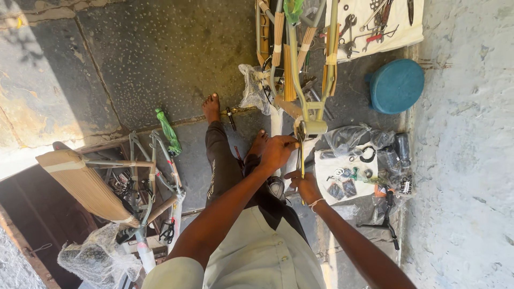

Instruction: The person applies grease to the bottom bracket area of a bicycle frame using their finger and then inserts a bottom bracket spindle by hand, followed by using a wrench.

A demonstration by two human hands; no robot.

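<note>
Head view. Item: bicycle frame [300,69], pale olive-green, tubes wrapped in brown cardboard strips, standing at 12 o'clock from the hands. Left hand [277,151] clasped around its bottom bracket shell [312,127]. Right hand [307,187] closed on a long spanner [302,155] reaching up to the shell. Count: two frames, the second frame [152,176] at 9 o'clock; one blue stool [397,85] at 2 o'clock; one cloth of tools [375,24]; two bare feet.

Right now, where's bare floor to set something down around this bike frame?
Free: the speckled stone floor left of the frame, above the green-wrapped second frame. Crowded: the tool cloth, blue stool and parts bags on the right.
</note>
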